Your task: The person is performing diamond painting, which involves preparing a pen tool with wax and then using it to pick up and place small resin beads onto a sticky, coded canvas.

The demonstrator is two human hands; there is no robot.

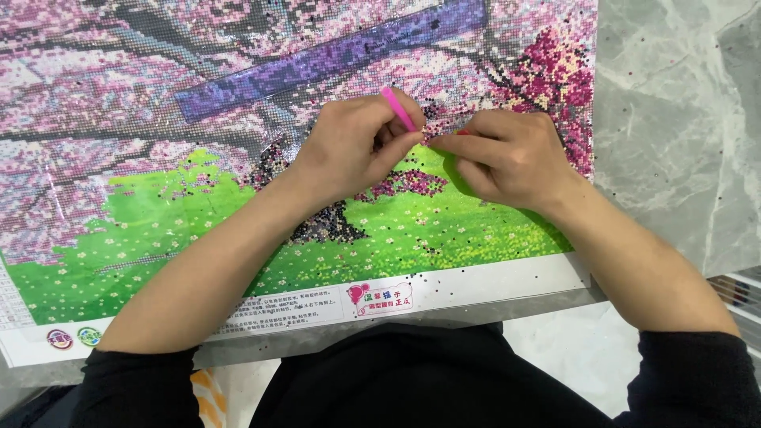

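Left hand: the left hand (pixel 353 150) is curled closed around a pink pen tool (pixel 399 109), thumb and fingers pinching its lower part; the tool's upper end sticks up past the knuckles.
Right hand: the right hand (pixel 507 154) is closed in a loose fist, index finger and thumb extended toward the left hand's fingertips, pinching something small and reddish; what it is cannot be told.
Contact: fingertips of both hands meet just above the canvas, near its middle right.
Canvas: the diamond-painting canvas (pixel 158 230) lies flat, showing pink blossom, a purple branch, a green meadow and a dark tree trunk; a white printed margin runs along its near edge.
Surface: the grey marble tabletop (pixel 674 119) carries the canvas; loose beads are scattered on it.
Sleeves: black sleeves (pixel 135 388) are pushed up on both forearms.
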